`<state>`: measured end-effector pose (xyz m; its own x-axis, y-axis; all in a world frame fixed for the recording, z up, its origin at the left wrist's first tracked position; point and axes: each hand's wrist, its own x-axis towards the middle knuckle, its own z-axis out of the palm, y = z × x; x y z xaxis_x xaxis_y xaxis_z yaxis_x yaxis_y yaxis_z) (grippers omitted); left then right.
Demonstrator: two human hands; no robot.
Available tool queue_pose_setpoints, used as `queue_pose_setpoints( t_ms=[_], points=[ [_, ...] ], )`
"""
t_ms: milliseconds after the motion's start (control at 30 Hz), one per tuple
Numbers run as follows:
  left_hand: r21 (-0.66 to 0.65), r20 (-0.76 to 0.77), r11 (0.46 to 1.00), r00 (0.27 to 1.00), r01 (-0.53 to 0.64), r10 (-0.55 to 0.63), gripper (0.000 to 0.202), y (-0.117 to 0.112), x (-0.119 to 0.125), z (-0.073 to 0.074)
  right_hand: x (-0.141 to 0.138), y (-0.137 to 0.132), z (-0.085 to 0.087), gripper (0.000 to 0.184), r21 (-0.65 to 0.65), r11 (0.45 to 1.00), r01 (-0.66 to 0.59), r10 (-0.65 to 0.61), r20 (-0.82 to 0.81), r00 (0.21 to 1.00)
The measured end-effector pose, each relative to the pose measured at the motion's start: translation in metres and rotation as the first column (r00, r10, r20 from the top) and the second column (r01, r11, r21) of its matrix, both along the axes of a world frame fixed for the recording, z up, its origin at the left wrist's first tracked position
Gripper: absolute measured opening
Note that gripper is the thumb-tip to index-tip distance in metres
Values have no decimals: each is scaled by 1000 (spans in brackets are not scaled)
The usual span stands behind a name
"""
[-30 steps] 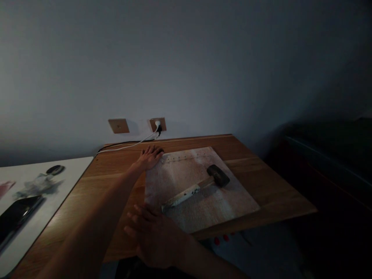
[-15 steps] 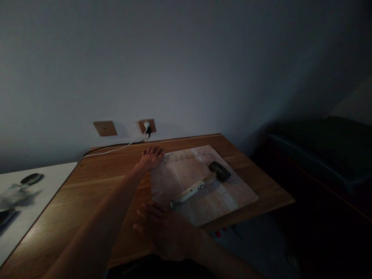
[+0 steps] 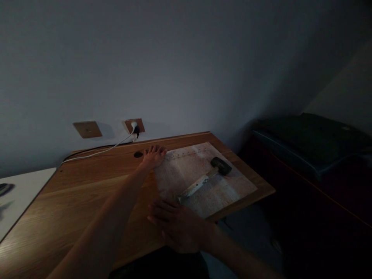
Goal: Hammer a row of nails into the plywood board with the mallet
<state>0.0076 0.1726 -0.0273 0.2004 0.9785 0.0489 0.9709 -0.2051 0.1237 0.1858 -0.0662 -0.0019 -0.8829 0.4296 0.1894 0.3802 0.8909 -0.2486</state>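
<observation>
A thin, square, mottled board (image 3: pixel 177 174) lies flat on the wooden tabletop (image 3: pixel 95 190). My left hand (image 3: pixel 154 155) rests against its far left corner, fingers stretched out and nothing grasped. At the near left corner is my right hand (image 3: pixel 177 223), dim but with its fingers extended along the board's left side. Across the board lies a mallet (image 3: pixel 200 183) with a dark head and a worn, whitish handle. Its handle end points toward my right hand, and neither hand touches it. A row of small marks or holes runs along the board's far edge.
Two wall plates are at the back: a blank one (image 3: pixel 87 129) and a socket (image 3: pixel 139 124) with plugs. A white cable (image 3: pixel 95 154) and a black one run left. Left stands a white surface (image 3: pixel 29 193). A dark green cushion-like block (image 3: pixel 308 139) is at right.
Both hands and the board have shifted right across the tabletop, nearer its right edge, with the mallet still on top. A round dark hole now shows beside my left hand. My view has turned right.
</observation>
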Motion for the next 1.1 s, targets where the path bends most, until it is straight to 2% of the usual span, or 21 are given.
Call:
queue_pose_setpoints(
  t_ms=[333, 633, 833, 933, 1033, 1100],
  points=[
    [-61, -9, 997, 999, -48, 48, 74, 11, 44, -2, 38, 8, -7, 56, -1, 1000, 7, -7, -7, 1000],
    [-31, 22, 999, 999, -41, 42, 78, 16, 81, 0, 66, 15, -14, 54, -17, 999, 41, -42, -56, 998],
    [-18, 23, 999, 999, -40, 41, 76, 18, 93, 0, 76, 17, -17, 54, 1, 998, 56, -56, -72, 996],
    [47, 32, 998, 999, -32, 30, 74, 15, 94, 0, 77, 16, -18, 54, 14, 998, 66, -65, -74, 995],
    [182, 22, 983, 1000, -14, 10, 70, 10, 94, 2, 75, 15, -17, 55, 27, 997, 66, -64, -64, 996],
    [278, -9, 960, 999, 41, -41, 63, 6, 94, 6, 73, 15, -17, 55, 39, 997, 64, -62, -52, 997]
  ],
)
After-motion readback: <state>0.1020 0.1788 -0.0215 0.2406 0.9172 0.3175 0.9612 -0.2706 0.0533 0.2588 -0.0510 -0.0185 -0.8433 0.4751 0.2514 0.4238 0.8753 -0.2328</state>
